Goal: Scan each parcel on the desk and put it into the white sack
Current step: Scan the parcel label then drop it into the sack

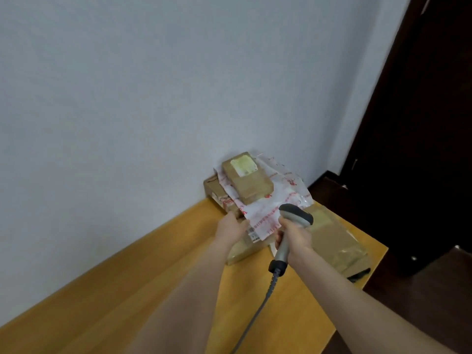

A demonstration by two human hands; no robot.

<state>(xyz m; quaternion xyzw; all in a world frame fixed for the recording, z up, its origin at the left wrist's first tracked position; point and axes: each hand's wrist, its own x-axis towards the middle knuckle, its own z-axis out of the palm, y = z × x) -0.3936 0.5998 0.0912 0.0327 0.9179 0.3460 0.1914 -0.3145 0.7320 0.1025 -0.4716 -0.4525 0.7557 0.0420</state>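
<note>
Yellow wood desk [153,264] by pale wall [127,98], parcels [249,182] stacked at far corner; right hand [296,238] fingers wrapped round scanner [297,214] handle; left hand [231,226] at stack's near edge, can't tell its grip.

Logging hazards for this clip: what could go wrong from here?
The small brown box rests on the white mailer at the left hand; tugging the mailer might tip the box off. The cable of the scanner in the right hand trails over the desk and might snag a parcel.
</note>
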